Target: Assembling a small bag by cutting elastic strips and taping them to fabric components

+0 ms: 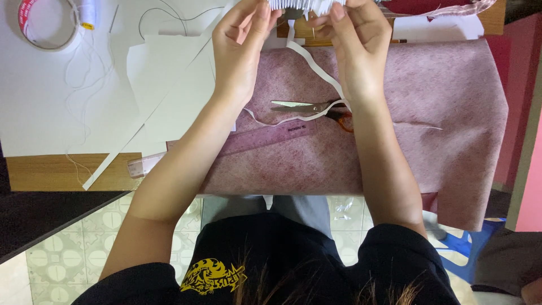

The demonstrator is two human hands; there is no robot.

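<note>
Both my hands are raised at the top edge of the view, pinching a pleated white paper piece (302, 5). My left hand (240, 48) grips its left end, my right hand (355, 48) its right end. A long white paper strip (316, 62) hangs from the piece and trails down onto a pink fabric sheet (440, 113). Scissors (310, 106) with orange handles lie open on the fabric between my forearms. A clear ruler (265, 138) lies below them, partly under my left arm.
White paper sheets (169, 79) cover the wooden table (51, 172) at left. A tape roll (48, 25) and a white thread spool (87, 12) with loose thread sit at top left. Tiled floor and my lap show below.
</note>
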